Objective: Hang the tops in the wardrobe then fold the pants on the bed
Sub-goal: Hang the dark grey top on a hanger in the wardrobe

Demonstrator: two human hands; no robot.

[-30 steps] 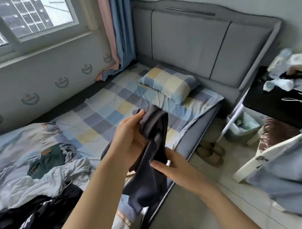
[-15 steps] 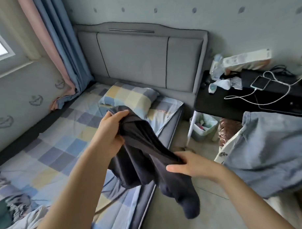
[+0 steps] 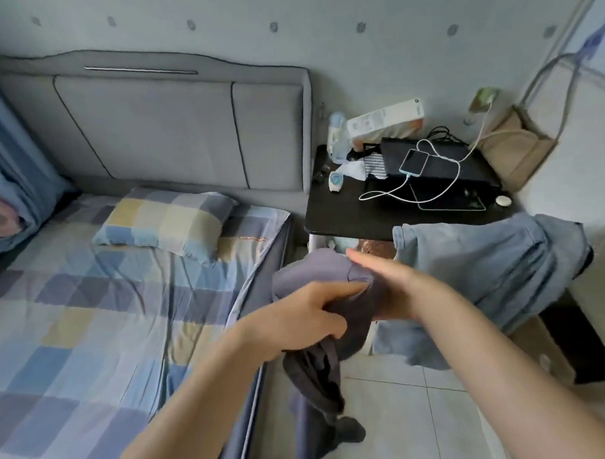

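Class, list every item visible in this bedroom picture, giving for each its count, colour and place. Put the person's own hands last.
dark garment: one, grey-navy, held over the floor beside the bed
bed: one, blue and yellow checked sheet, left
pillow: one, checked, by the headboard
headboard: one, grey, against the wall
side table: one, black, right of the bed
phone: one, light blue, charging on the table
denim garment: one, pale blue, draped right
tote bag: one, tan, hanging far right
left hand: grips the garment
right hand: fingers straight, against the garment

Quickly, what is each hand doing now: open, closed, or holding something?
Left hand: closed, gripping the dark grey garment.
Right hand: open, fingers straight, inside a fold of the same garment.
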